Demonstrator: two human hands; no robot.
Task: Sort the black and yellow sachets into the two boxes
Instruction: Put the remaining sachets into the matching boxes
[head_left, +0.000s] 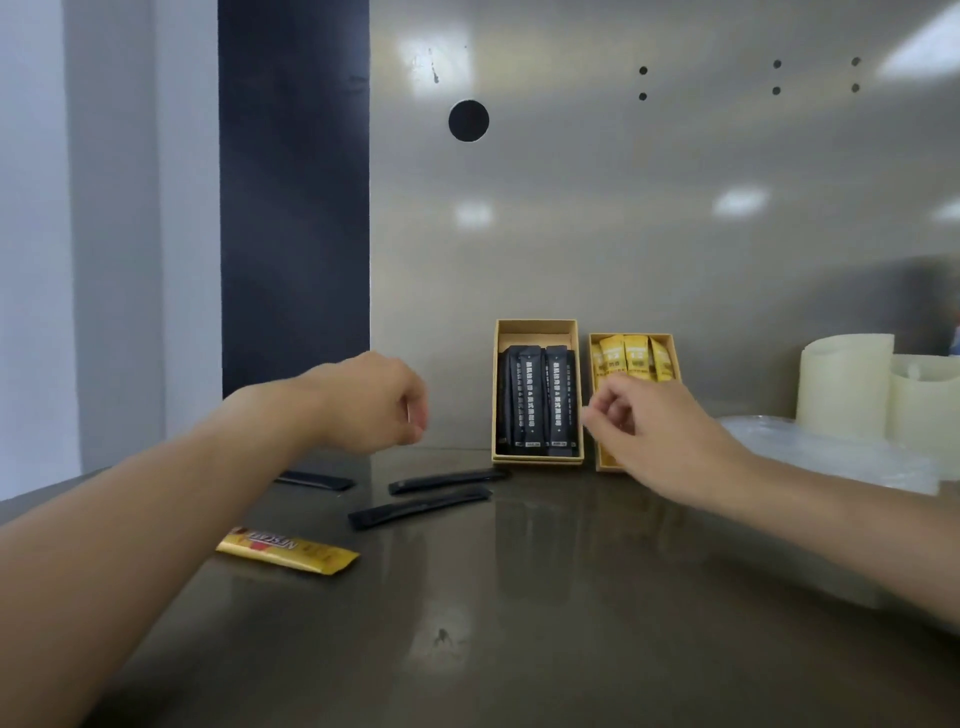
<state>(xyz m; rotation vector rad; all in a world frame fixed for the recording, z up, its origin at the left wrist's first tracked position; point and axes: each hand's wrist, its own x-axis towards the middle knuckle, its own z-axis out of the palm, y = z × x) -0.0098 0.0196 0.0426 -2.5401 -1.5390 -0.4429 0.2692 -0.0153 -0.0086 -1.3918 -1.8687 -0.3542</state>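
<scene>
Sorting partly done

Two open cardboard boxes are set side by side against the metal back panel (623, 218), at the far edge of the table (545, 613); the left box (535, 326) is filled with black sachets (540, 400) laid lengthwise, and the right box (604, 460) is stocked with yellow sachets (634, 358), whose upper ends are seen above the right hand (660, 431).

The right hand is held in front of the lower part of the right box; its fingers are loosely curled, thumb and forefinger are brought close together, and nothing is seen between them.

The left hand (374, 405) is raised above the table, left of the left box and apart from it; its fingers are curled downward in a relaxed way, and nothing is held.

Four sachets are left loose on the table: one black sachet (447, 480) is lain just before the left box, its far end near the box's front corner; a second black sachet (418, 508) is placed just beside it, nearly parallel; a third black sachet (314, 480) is partly hidden behind the left forearm; a yellow Nescafé sachet (288, 556) is found nearer the camera, beside that forearm.

At the right, two cream cylinders (841, 384) are stood close together behind a sheet of clear plastic (831, 452); a round dark hole (468, 120) is cut high in the panel.
</scene>
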